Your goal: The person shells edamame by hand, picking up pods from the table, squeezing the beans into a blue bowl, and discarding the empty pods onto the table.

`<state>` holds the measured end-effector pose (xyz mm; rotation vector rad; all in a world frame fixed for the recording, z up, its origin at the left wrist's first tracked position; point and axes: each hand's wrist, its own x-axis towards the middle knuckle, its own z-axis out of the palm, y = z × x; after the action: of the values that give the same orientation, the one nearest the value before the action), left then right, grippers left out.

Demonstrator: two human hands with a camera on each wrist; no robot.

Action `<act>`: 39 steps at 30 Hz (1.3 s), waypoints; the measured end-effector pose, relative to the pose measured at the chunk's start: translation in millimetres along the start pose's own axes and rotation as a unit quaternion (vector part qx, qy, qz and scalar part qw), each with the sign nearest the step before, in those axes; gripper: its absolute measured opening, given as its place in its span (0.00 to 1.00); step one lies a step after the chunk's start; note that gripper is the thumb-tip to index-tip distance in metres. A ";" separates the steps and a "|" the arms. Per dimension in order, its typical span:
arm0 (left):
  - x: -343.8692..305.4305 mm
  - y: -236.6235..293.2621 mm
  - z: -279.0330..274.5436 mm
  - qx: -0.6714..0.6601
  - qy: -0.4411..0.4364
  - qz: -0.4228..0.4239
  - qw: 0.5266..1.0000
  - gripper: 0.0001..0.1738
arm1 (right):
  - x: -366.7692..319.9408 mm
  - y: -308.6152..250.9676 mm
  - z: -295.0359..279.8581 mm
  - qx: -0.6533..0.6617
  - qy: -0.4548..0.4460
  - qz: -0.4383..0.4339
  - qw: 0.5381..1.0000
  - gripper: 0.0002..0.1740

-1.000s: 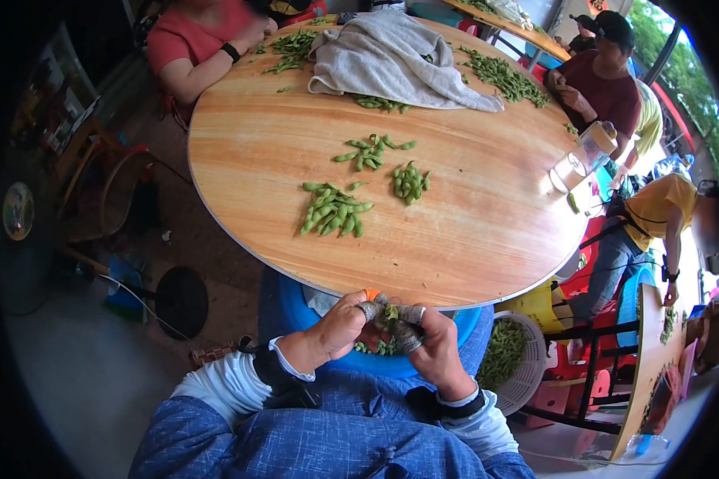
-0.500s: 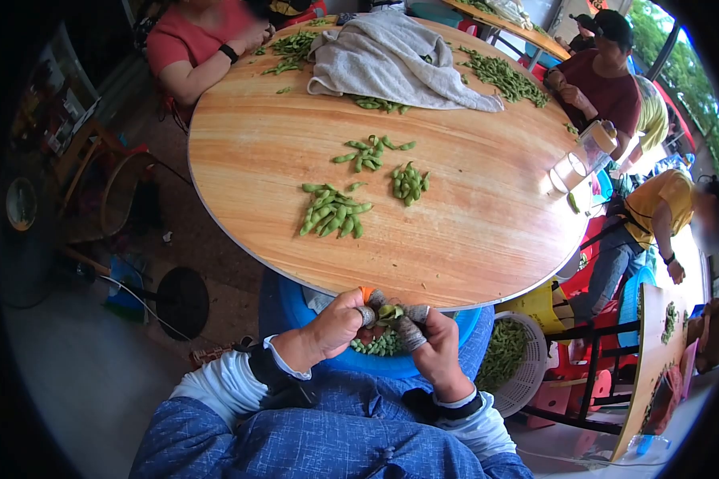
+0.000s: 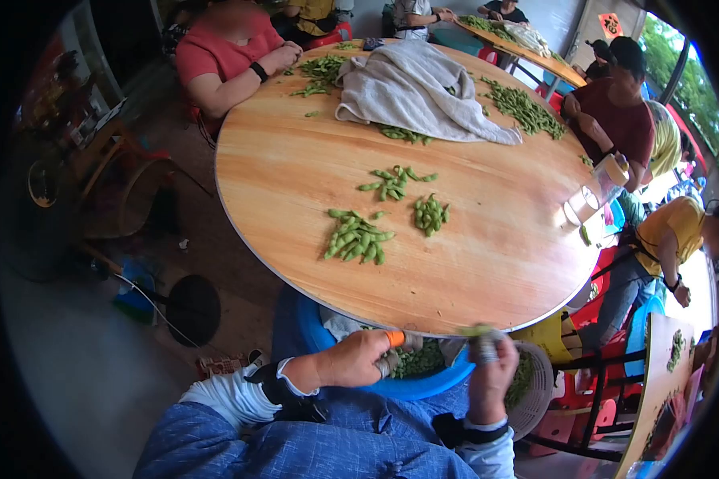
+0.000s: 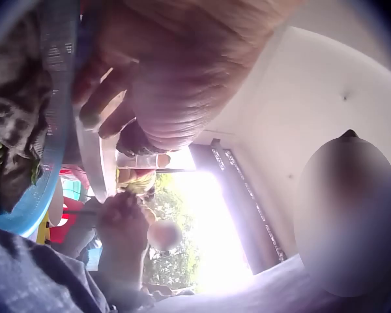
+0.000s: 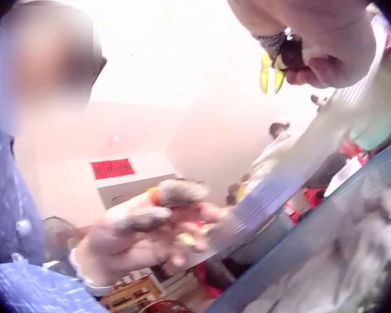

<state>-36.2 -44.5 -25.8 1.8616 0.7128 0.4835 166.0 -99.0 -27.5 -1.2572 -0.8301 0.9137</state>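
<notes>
My right hand [image 3: 491,369] pinches a green soybean pod [image 3: 474,329] at the table's near edge. The pod looks split, its two yellow-green halves hanging from the fingertips in the right wrist view. To its left, my left hand [image 3: 351,358] hovers above the blue basin [image 3: 390,389], fingers loosely bent with nothing visible in them. Grey wraps cover fingertips [image 5: 182,193] on both hands, and an orange band circles one left finger. Green beans [image 3: 425,359] and a grey cloth [image 3: 339,323] lie in the basin under the hands.
Small piles of soybean pods [image 3: 358,238] lie on the round wooden table [image 3: 295,184]. Farther back, a grey towel [image 3: 423,92] covers more pods. A white basket [image 3: 535,391] of pods stands at my right. People sit around the table, near a clear container [image 3: 595,191].
My hands, together over the basin before, have come apart. The right hand has swung right with the pod. The head view has shifted, so the table sits lower and farther right.
</notes>
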 end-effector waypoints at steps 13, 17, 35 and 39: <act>49.7 -66.2 -160.0 0.356 0.212 -0.049 0.909 0.12 | -11.9 59.4 -123.2 0.168 0.242 0.102 0.950 0.07; 57.0 -71.8 -162.7 0.328 0.238 -0.071 0.911 0.13 | -7.9 26.4 -72.2 0.060 0.125 0.038 0.990 0.07; 16.8 18.6 -10.2 0.198 0.191 0.173 0.946 0.21 | -0.7 -3.5 38.3 0.124 -0.201 0.175 0.956 0.10; 16.1 20.8 -15.0 0.261 0.116 0.132 0.949 0.20 | -1.1 -9.1 39.6 0.123 -0.202 0.114 0.965 0.10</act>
<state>-28.3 -29.4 -0.8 2.4437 0.8046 0.7490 130.8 -84.5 -13.4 -0.9730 -0.8646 1.4481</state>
